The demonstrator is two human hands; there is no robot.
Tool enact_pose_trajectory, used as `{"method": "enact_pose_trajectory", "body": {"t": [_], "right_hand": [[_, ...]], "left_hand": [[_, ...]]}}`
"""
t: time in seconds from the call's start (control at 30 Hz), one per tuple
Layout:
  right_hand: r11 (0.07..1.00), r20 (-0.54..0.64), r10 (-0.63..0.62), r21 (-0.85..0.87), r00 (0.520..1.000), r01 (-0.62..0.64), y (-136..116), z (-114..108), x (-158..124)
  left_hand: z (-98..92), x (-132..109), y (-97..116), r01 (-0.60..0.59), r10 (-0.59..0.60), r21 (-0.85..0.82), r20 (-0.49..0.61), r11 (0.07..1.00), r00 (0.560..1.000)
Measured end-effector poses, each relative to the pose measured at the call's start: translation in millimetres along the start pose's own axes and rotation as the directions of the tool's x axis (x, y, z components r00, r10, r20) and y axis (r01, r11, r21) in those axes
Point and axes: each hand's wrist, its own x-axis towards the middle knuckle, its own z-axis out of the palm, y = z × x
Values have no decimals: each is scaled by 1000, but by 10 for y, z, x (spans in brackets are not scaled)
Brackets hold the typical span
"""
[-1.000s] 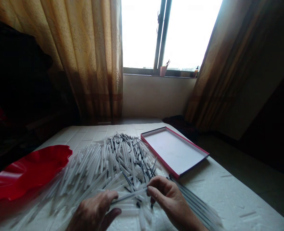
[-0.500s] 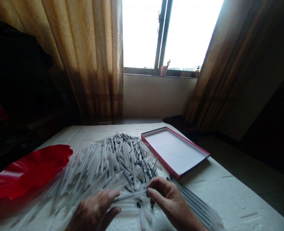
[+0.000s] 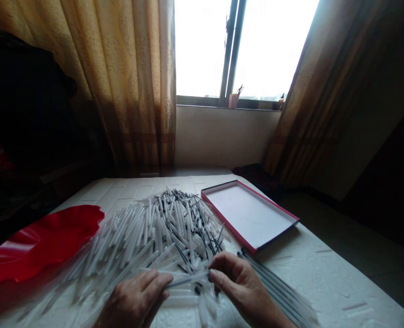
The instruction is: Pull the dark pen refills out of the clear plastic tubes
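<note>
A thin clear plastic tube point(image 3: 188, 279) with a dark rod showing along it spans the gap between my hands, just above the table. My left hand point(image 3: 135, 296) pinches its left end, thumb and fingers pressed together. At the other end, my right hand point(image 3: 238, 280) grips the tube between thumb and index finger. Beyond them lies a big loose heap of clear tubes point(image 3: 130, 232), mixed with thin black rods point(image 3: 207, 237). A few more tubes and a small black piece point(image 3: 198, 289) lie below the held tube. Blur hides how rod and tube fit together.
To the right of my right hand, several dark-cored tubes point(image 3: 273, 284) lie side by side. Behind them sits a shallow red-edged box lid point(image 3: 250, 214), white inside. A red wavy-rimmed plastic bowl point(image 3: 48, 241) stands at the left, against the heap. White patterned cloth covers the table point(image 3: 345, 287).
My left thumb and fingers, apart half a second ago, have closed together on the tube's left end. My right hand has barely moved and keeps its pinch. The heap looks the same.
</note>
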Motion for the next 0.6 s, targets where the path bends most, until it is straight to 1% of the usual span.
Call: {"method": "enact_pose_trajectory", "body": {"t": [0.17, 0.33, 0.47, 0.6], "right_hand": [[1000, 14, 10, -9, 1000, -10, -9, 6, 4], [999, 18, 10, -35, 1000, -9, 15, -2, 1], [999, 30, 13, -44, 999, -12, 13, 1, 8], [999, 38, -2, -38, 999, 3, 12, -3, 15]], "left_hand": [[-17, 8, 9, 50, -51, -64, -19, 997, 999], [-13, 19, 7, 28, -28, -1, -12, 1000, 1000], [49, -62, -35, 28, -28, -6, 47, 1000, 999], [109, -138, -64, 35, -35, -33, 15, 999, 999]]}}
